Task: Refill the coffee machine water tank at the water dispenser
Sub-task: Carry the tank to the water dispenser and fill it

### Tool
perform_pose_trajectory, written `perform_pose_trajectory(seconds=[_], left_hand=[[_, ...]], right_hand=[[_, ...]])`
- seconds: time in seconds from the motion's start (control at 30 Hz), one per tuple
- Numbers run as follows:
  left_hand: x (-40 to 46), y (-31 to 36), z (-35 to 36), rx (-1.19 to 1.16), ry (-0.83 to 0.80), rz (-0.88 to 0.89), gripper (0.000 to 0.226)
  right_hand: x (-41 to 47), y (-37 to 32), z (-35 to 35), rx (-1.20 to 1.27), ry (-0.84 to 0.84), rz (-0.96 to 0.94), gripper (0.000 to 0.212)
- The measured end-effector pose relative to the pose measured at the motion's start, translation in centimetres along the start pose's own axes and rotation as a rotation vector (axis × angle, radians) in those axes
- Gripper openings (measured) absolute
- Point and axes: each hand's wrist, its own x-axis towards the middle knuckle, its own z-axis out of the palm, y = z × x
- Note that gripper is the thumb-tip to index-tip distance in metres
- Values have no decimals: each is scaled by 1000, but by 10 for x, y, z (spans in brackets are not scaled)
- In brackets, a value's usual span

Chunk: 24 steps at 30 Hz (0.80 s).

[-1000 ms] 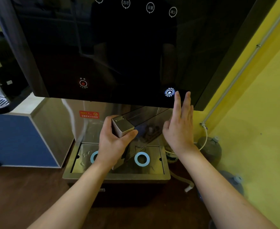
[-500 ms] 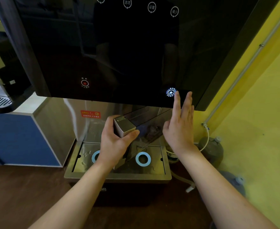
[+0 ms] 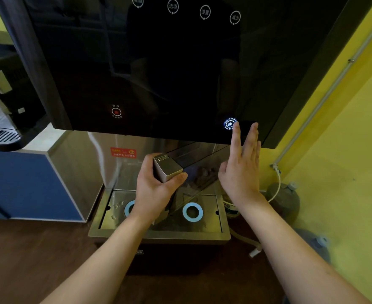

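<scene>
My left hand (image 3: 156, 189) grips the silver handle end of the clear water tank (image 3: 200, 170), holding it tilted under the right outlet of the water dispenser (image 3: 169, 62). The tank's far end disappears beneath the black front panel. My right hand (image 3: 242, 170) is flat with fingers spread, its index fingertip touching the lit white button (image 3: 229, 123) at the panel's lower right. A red hot-water button (image 3: 116, 111) glows on the left of the panel.
The steel drip tray (image 3: 158, 234) with two blue rings lies below the tank. A coffee machine (image 3: 0, 106) stands on the blue cabinet (image 3: 27, 185) at left. Yellow wall with a pipe (image 3: 325, 95), hoses and water jugs (image 3: 283, 197) are at right.
My right index fingertip has crept up slightly onto the lit button. The left hand and tank stay in place.
</scene>
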Motion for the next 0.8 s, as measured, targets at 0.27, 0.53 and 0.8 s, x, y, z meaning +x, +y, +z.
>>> perform_pose_trajectory(seconds=[0.27,0.53,0.8], left_hand=[[-1,2,1,14,11,19,43],[-3,3,1,5,4,17,44],[-4,3,1,1,5,21,42]], right_hand=[[0,-1,0,11,-3,3,92],[0,-1,-1,-5,5,1,92],[0,-3,-2,-19,2,2,91]])
